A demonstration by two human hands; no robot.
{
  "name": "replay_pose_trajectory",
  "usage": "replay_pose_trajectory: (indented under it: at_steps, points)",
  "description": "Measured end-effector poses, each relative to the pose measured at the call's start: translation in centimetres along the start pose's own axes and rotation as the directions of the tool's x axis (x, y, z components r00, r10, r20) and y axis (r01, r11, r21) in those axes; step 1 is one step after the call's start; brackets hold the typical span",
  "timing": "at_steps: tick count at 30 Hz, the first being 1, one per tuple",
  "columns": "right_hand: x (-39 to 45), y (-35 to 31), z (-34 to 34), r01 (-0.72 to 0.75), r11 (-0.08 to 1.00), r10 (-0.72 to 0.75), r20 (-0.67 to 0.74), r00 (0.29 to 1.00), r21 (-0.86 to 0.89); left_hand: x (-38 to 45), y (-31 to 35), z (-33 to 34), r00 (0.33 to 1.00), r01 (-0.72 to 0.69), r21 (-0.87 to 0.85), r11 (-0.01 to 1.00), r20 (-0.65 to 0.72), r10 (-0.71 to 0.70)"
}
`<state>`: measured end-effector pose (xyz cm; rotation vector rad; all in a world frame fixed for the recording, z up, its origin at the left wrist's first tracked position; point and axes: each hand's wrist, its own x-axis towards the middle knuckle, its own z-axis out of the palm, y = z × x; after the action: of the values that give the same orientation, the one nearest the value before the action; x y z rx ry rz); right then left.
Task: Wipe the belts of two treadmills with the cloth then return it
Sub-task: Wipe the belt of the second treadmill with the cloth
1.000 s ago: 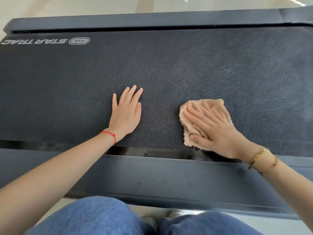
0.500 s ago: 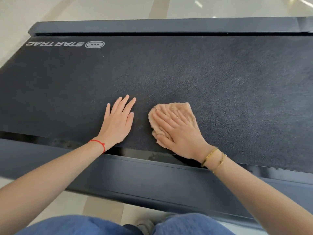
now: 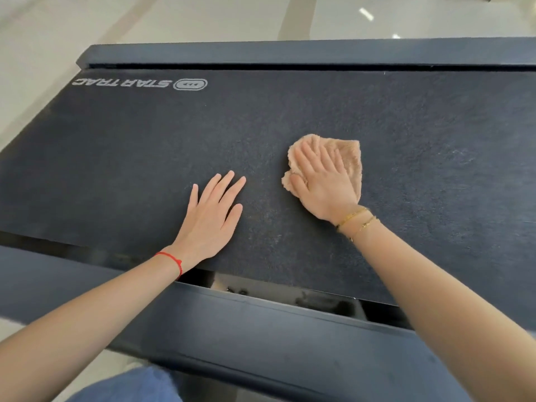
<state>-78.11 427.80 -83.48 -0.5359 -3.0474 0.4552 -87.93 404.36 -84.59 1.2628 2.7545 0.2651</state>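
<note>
A dark treadmill belt with a white STAR TRAC logo at its far left fills the view. A crumpled peach cloth lies near the belt's middle. My right hand presses flat on the cloth with straight fingers, covering its left half. My left hand lies flat on the bare belt to the left of the cloth, fingers spread, a red string at the wrist.
A dark side rail runs along the near edge of the belt, another rail along the far edge. Pale tiled floor lies beyond. My blue-jeaned knee shows at the bottom.
My right hand has slid the cloth away from the near edge, farther onto the belt and a little right. The left hand has stayed planted on the belt; the view has shifted.
</note>
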Motion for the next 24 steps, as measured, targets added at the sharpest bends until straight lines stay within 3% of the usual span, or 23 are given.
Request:
replay_pose_trajectory:
  at_steps: [4, 7, 10, 15, 17, 19, 24]
  points:
    - [-3.9, -5.1, 2.1, 0.248, 0.968, -0.248, 0.03, 0.968, -0.029, 1.0, -2.4, -0.1, 1.0, 0.004, 0.022, 1.0, -0.014, -0.004]
    - [-6.2, -6.1, 3.0, 0.347, 0.937, -0.342, 0.084, 0.936, -0.045, 1.7, -4.1, -0.4, 0.999, -0.027, 0.018, 0.999, -0.02, 0.027]
    - [-5.3, -4.9, 2.7, 0.312, 0.948, -0.308, 0.067, 0.949, -0.059, 2.3, -5.7, -0.8, 0.998, -0.051, -0.007, 0.999, -0.026, 0.051]
    - [1.4, -4.4, 1.8, 0.016, 0.999, -0.016, 0.002, 1.0, -0.044, 3.5, -8.1, -1.4, 0.998, -0.06, -0.024, 0.998, -0.019, 0.059]
    - [2.9, -5.6, 2.2, -0.039, 0.998, 0.039, -0.022, 0.999, -0.039, 4.0, -9.2, -1.8, 0.999, -0.048, -0.023, 0.999, -0.017, 0.047]
    - [3.0, -7.4, 2.8, -0.015, 0.999, 0.014, -0.014, 1.0, -0.047, 4.4, -10.2, -2.0, 0.999, -0.047, -0.017, 0.999, -0.016, 0.047]
    - [0.2, -13.1, 4.6, 0.21, 0.977, -0.21, 0.02, 0.978, -0.041, 4.9, -11.4, -2.0, 0.996, -0.08, -0.034, 0.996, -0.039, 0.079]
